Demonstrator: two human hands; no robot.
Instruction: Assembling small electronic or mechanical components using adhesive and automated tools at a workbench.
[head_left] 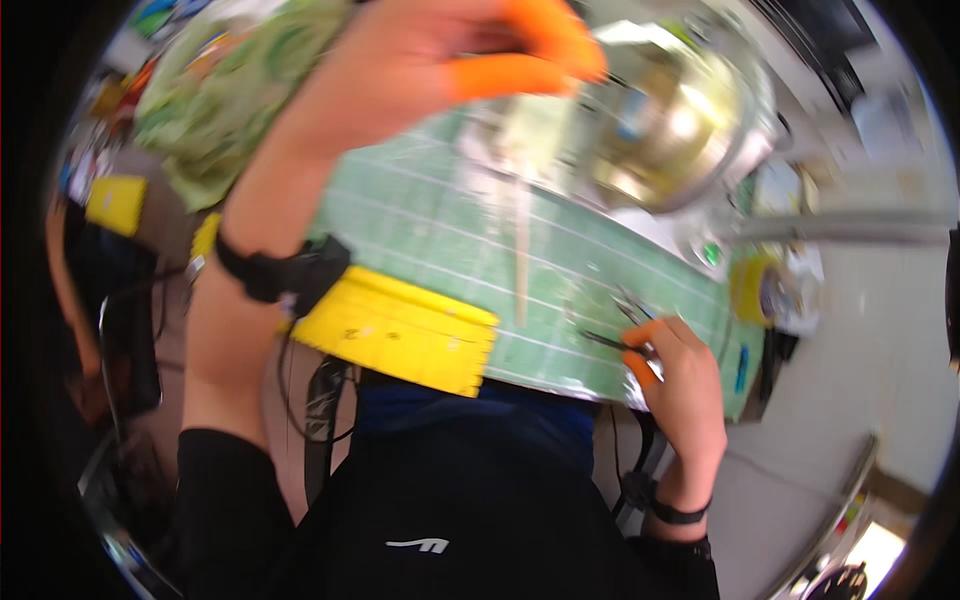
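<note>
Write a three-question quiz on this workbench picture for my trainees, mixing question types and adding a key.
1. True or false: the left hand appears lower in the picture than the right hand.
2. Which hand holds the thin, dark-tipped tool?
A) left
B) right
C) neither
3. Fill the gap: the pale stick shows against the ____ mat.

Key: 1 False, the left hand is higher in the picture; 2 B; 3 green.

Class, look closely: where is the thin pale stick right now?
In the head view, the thin pale stick lies near the middle of the green mat, above and right of the yellow piece and left of the right hand.
</note>
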